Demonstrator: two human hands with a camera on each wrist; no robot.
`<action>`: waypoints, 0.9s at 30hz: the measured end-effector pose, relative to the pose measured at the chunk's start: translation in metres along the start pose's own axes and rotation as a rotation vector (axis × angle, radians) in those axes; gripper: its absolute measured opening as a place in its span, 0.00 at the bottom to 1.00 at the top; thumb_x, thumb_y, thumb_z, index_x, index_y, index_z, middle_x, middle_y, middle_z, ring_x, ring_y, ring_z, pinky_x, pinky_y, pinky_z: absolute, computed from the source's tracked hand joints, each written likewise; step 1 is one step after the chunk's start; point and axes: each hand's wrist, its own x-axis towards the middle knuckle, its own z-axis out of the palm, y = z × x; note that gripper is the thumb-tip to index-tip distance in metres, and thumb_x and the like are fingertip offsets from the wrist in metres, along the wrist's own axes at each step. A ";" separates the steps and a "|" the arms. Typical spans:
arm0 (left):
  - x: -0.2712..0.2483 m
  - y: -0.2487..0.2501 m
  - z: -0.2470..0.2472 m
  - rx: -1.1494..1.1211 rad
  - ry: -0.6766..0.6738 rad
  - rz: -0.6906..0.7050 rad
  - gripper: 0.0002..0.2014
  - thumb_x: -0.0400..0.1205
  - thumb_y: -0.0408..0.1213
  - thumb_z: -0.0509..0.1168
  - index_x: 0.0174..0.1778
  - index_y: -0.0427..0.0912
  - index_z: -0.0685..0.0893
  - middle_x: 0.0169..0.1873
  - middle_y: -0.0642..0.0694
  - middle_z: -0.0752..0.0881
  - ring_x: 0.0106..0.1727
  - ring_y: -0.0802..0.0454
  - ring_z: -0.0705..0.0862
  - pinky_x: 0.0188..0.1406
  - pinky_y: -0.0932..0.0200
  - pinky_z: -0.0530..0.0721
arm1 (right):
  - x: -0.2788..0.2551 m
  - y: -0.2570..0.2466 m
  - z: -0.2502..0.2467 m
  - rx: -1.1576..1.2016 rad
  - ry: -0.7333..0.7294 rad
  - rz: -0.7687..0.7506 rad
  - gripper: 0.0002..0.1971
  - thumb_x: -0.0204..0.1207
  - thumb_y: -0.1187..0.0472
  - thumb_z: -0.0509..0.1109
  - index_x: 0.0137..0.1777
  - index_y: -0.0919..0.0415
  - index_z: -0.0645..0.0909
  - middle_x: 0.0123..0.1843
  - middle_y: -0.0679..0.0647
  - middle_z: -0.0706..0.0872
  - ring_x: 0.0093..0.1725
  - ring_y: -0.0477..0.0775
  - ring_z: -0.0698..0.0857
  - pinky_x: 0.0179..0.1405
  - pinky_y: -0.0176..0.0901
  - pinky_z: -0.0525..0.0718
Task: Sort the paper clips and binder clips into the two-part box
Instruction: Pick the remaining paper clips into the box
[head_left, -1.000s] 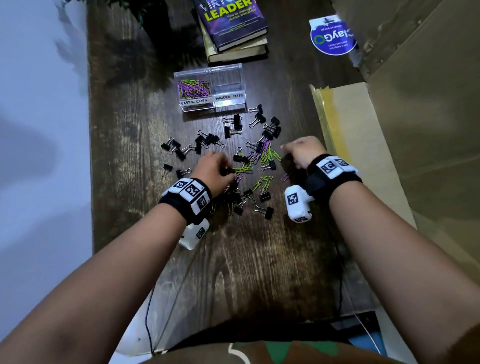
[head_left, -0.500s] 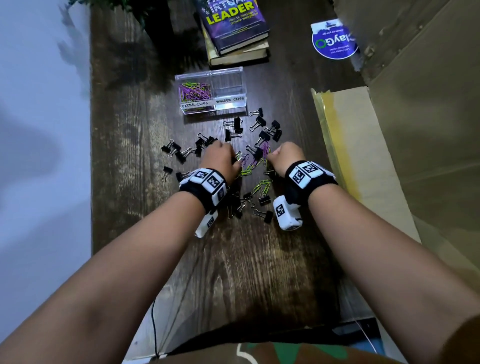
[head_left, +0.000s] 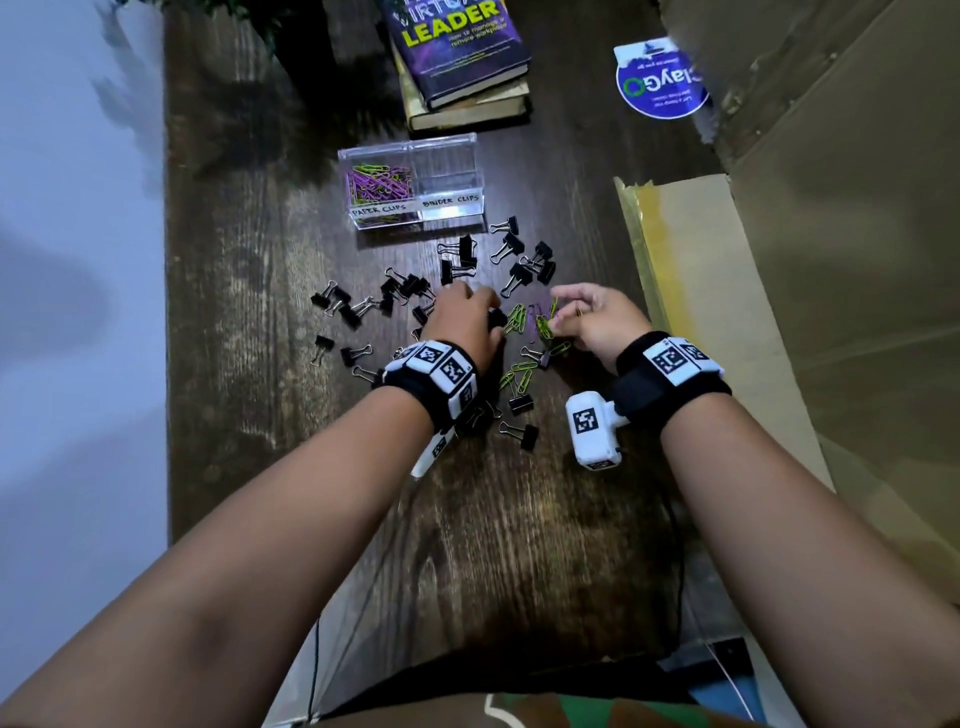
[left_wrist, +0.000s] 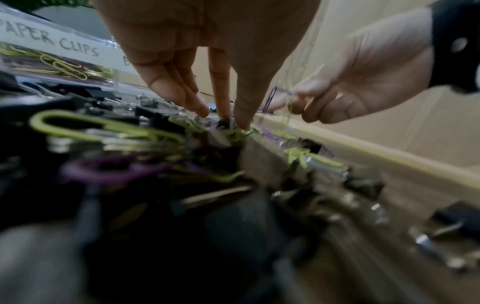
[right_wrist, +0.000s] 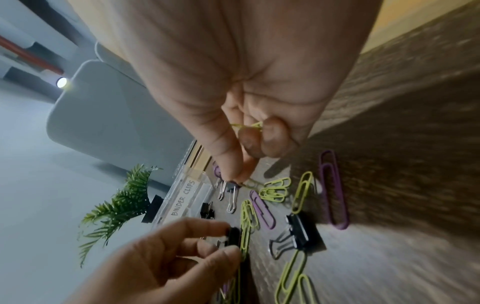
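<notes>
The clear two-part box (head_left: 470, 179) stands beyond the pile, with coloured paper clips (head_left: 379, 184) in its left part, labelled PAPER CLIPS. Its right part, labelled BINDER CLIPS, looks bare. Black binder clips (head_left: 511, 260) and green and purple paper clips (head_left: 514, 319) lie mixed on the dark wooden table (head_left: 260, 415). My left hand (head_left: 488, 312) reaches down into the pile, and in the right wrist view its thumb and finger pinch a black binder clip (right_wrist: 233, 236). My right hand (head_left: 563, 312) hovers just right of it, its curled fingers pinching green and purple paper clips (left_wrist: 271, 98).
Two stacked books (head_left: 462, 67) lie behind the box, with a plant beside them at the far left. A blue round sticker (head_left: 660, 83) sits at the far right. A cardboard flap (head_left: 701, 312) borders the table's right side. More binder clips (head_left: 343, 306) are scattered to the left.
My left hand has slid forward and right into the middle of the pile. My right hand dipped left into the pile and has drawn back right with paper clips in its fingers.
</notes>
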 end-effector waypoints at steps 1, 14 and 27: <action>0.001 -0.001 0.000 0.013 -0.011 0.017 0.18 0.79 0.43 0.68 0.64 0.44 0.79 0.62 0.40 0.75 0.66 0.43 0.74 0.64 0.48 0.76 | 0.000 0.000 0.000 0.034 -0.017 -0.010 0.21 0.73 0.80 0.67 0.64 0.64 0.78 0.32 0.51 0.77 0.18 0.33 0.76 0.20 0.23 0.71; 0.012 -0.016 -0.028 0.024 0.115 -0.131 0.15 0.79 0.40 0.65 0.61 0.40 0.79 0.61 0.40 0.75 0.61 0.41 0.77 0.62 0.47 0.79 | -0.004 -0.002 -0.006 0.506 -0.092 0.143 0.14 0.75 0.67 0.46 0.32 0.60 0.69 0.18 0.47 0.71 0.19 0.46 0.64 0.18 0.31 0.59; 0.015 0.040 0.019 0.055 0.001 -0.030 0.25 0.80 0.48 0.66 0.64 0.31 0.74 0.63 0.34 0.76 0.67 0.38 0.72 0.68 0.49 0.71 | -0.008 0.008 -0.024 0.280 0.026 0.178 0.22 0.80 0.45 0.60 0.28 0.56 0.70 0.22 0.52 0.72 0.17 0.48 0.66 0.20 0.33 0.62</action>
